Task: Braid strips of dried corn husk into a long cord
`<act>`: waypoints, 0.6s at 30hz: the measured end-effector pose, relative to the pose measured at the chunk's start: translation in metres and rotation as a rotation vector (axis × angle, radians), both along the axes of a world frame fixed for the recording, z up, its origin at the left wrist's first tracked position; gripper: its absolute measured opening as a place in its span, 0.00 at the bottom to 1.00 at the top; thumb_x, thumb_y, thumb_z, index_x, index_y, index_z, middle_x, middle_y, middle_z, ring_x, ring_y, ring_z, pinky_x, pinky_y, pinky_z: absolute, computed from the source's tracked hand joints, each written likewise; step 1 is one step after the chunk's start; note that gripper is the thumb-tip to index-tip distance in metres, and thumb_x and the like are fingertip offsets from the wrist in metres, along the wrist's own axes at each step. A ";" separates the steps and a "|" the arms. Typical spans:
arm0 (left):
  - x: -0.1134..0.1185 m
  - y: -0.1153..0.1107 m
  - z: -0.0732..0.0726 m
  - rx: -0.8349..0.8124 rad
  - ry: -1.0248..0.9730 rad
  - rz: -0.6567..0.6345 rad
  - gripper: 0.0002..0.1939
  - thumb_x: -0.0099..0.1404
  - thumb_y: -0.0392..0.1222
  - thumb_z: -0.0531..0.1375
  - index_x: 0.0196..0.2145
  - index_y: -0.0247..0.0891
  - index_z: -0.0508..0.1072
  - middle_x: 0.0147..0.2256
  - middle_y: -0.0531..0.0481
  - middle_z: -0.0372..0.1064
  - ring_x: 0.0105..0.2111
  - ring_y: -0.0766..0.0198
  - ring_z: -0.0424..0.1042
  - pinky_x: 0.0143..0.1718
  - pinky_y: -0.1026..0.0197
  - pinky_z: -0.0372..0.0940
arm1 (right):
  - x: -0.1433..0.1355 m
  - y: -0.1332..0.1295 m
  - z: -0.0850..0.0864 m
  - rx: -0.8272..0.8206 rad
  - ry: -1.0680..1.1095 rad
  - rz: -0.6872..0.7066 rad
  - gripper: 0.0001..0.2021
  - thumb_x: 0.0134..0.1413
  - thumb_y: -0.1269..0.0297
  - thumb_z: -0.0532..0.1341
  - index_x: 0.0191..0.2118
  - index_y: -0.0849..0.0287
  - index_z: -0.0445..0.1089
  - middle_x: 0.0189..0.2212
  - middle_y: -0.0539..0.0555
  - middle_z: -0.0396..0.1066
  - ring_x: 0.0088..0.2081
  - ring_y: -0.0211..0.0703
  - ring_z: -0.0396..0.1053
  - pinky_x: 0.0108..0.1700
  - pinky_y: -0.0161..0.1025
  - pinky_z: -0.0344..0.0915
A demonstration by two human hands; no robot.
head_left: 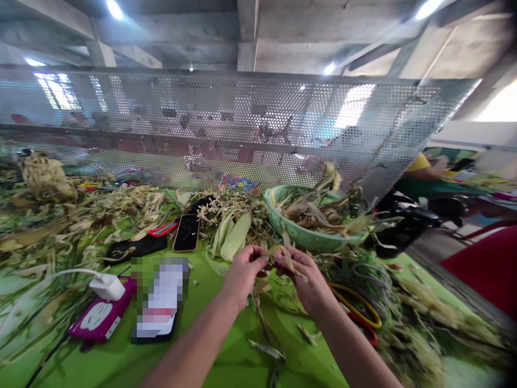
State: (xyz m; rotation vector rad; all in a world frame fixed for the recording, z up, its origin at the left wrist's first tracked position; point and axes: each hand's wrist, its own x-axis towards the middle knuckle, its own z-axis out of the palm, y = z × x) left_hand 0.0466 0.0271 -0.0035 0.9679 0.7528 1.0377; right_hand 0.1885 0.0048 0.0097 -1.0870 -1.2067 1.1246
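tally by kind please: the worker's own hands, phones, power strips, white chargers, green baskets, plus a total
Left hand and right hand: 2
Dark-screened phone and pixelated phone: 2
Purple power strip: 1
White charger: 1
Green basket: 1
Total: 7

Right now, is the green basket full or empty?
Not empty: the green basket holds dry husks, some sticking out past its rim. I cannot tell how deep they go.

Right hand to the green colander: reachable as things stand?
Probably yes: the green colander sits just beyond the right hand, with nothing bulky seen between. That hand pinches a dry husk strip, so it may need freeing first.
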 end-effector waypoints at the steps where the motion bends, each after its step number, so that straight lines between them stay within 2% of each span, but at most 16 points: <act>1: -0.001 0.000 0.000 0.020 0.021 0.009 0.09 0.55 0.42 0.62 0.32 0.36 0.70 0.31 0.50 0.70 0.30 0.66 0.69 0.34 0.63 0.62 | 0.000 0.000 0.000 0.014 -0.014 0.009 0.13 0.45 0.54 0.65 0.25 0.59 0.68 0.24 0.51 0.64 0.28 0.40 0.60 0.30 0.35 0.58; 6: -0.001 0.000 0.002 0.029 0.091 0.045 0.07 0.56 0.41 0.61 0.31 0.35 0.69 0.28 0.50 0.70 0.29 0.66 0.69 0.31 0.64 0.62 | -0.003 -0.001 0.004 0.047 -0.081 0.024 0.13 0.47 0.53 0.63 0.26 0.59 0.69 0.24 0.51 0.65 0.28 0.41 0.60 0.30 0.36 0.58; 11: 0.001 0.002 0.001 0.013 0.094 0.088 0.05 0.55 0.38 0.61 0.29 0.34 0.69 0.25 0.51 0.69 0.26 0.68 0.68 0.29 0.65 0.61 | -0.005 0.000 0.001 0.067 -0.118 -0.085 0.11 0.45 0.58 0.65 0.30 0.59 0.66 0.24 0.49 0.64 0.26 0.38 0.60 0.29 0.35 0.58; 14: 0.003 0.005 -0.003 -0.043 0.048 0.124 0.06 0.53 0.38 0.62 0.28 0.34 0.69 0.25 0.52 0.68 0.25 0.68 0.68 0.29 0.65 0.62 | -0.004 0.002 -0.002 0.196 -0.267 -0.176 0.06 0.45 0.65 0.64 0.31 0.57 0.65 0.24 0.47 0.63 0.25 0.37 0.59 0.27 0.34 0.57; 18: 0.004 0.008 -0.008 -0.083 -0.055 0.127 0.09 0.50 0.39 0.65 0.29 0.35 0.70 0.25 0.52 0.68 0.25 0.68 0.67 0.31 0.64 0.62 | -0.004 0.001 0.000 0.327 -0.538 -0.141 0.07 0.45 0.74 0.60 0.33 0.56 0.70 0.28 0.51 0.66 0.30 0.41 0.63 0.34 0.35 0.60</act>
